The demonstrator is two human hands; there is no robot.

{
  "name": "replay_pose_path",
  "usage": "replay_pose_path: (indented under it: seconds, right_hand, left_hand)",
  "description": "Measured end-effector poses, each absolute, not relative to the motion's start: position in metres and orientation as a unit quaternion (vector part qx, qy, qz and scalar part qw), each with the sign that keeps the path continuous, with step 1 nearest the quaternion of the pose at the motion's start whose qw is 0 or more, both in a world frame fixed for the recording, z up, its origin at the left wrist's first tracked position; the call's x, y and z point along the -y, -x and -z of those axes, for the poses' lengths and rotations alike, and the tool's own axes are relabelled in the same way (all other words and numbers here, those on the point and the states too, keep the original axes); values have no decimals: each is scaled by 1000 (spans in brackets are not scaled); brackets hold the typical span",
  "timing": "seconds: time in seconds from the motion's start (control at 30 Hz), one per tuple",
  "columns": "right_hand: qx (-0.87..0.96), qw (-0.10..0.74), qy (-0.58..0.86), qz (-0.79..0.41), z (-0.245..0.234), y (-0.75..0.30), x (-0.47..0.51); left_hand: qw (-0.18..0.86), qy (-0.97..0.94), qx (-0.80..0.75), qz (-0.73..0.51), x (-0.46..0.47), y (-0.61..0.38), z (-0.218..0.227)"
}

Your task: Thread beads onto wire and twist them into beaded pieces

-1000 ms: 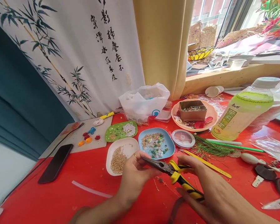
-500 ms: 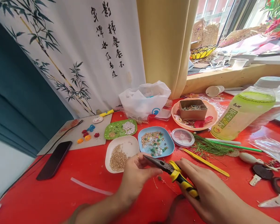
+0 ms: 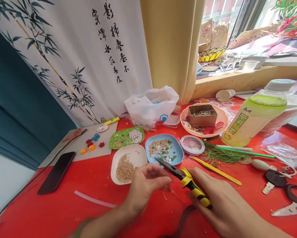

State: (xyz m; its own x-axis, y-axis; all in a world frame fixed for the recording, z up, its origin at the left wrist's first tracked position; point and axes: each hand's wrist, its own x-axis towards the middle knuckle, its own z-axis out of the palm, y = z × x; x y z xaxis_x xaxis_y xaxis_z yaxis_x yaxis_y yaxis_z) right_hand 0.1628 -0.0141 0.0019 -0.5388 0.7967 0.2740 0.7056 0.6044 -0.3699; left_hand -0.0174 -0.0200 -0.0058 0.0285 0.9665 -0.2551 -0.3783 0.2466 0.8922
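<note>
Mo: Red table (image 3: pixel 64 211) by a window, bamboo-print curtain (image 3: pixel 64 49) behind it, and craft bits everywhere. What are the hands up to?

Pip: The right hand (image 3: pixel 217 201) is wrapped tight around the yellow-and-black handles of some needle-nose pliers (image 3: pixel 185 180), low in the middle of the view. The nose points up and left, with its tip right at the near rim of the blue dish (image 3: pixel 178 155) of mixed beads. The jaws look closed, though it's too small to swear by.

Mo: And the left one?

Pip: The left hand (image 3: pixel 143 185) sits just left of the pliers. Its fingers are curled in together and the thumb pokes toward the pliers' nose, close or maybe touching. I honestly can't tell if anything's pinched in there.

Mo: What's around them?

Pip: There's a white dish (image 3: pixel 140 153) of gold beads just beyond the left hand, with a green dish (image 3: pixel 123 140) of pearls behind that. A clear round spool (image 3: pixel 192 145) sits right of the blue dish, then a bundle of green wire (image 3: pixel 217 153) with yellow tweezers (image 3: pixel 215 167) lying in front of it. Further back, a pink plate (image 3: pixel 224 120) carries a little metal tin (image 3: pixel 203 115), and a bottle (image 3: pixel 254 115) of green drink lies tilted on its side. There's a white plastic bag (image 3: pixel 152 105) against the curtain.

Mo: And off to the edges?

Pip: A black phone (image 3: pixel 56 172) lies flat on the left, beside a board (image 3: pixel 76 152) with colourful bits on it. Scissors (image 3: pixel 292 201) are at the far right.
</note>
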Motion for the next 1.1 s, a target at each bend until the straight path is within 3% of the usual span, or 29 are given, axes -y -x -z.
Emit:
replay_pose_path:
  seconds: [0.13, 0.47, 0.67, 0.97, 1.1]
  right_hand:
    - [792, 230, 488, -285, -16, -172, 13]
    - [561, 270, 632, -461, 5, -205, 23]
    - [572, 287, 646, -417, -9, -182, 36]
    - [750, 264, 500, -343, -24, -164, 32]
    - [733, 264, 503, -374, -28, -160, 33]
  left_hand:
    - [649, -308, -466, -517, 19, 19, 4]
    - [660, -303, -453, -518, 20, 17, 3]
    - [656, -361, -458, -479, 25, 14, 2]
    - [657, -391, -467, -444, 28, 13, -4]
    - [657, -381, -468, -451, 28, 14, -5]
